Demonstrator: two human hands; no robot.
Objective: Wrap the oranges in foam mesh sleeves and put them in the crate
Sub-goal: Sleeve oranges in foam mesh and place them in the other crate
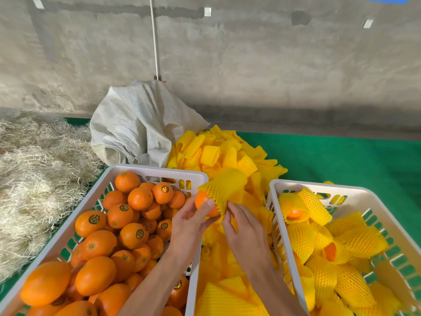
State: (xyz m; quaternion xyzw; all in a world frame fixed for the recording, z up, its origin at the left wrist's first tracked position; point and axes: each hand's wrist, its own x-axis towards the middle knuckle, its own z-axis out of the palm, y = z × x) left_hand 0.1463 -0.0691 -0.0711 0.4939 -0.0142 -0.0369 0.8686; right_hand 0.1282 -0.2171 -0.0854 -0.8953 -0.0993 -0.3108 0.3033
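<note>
1. Your left hand (193, 221) grips the orange (204, 202), thumb curled across its front. It sits in the air just right of the full crate's (159, 171) far right corner, over the pile of loose sleeves (227, 153).
2. Your right hand (241, 226) pinches the near edge of the foam mesh sleeve (222, 189), fingers closed on the mesh.
3. Key relation: the sleeve lies up and to the right of the orange, its long axis slanting away from you toward the pile. Its open mouth points down-left, already covering the orange's right side.
4. Judgement: the left side of the fruit is bare, so the pull should run along that axis, toward your left hand.
5. The receiving crate (319, 185), right of the pile, is nearer your right hand; wrapped oranges (303, 240) lie in it.
</note>
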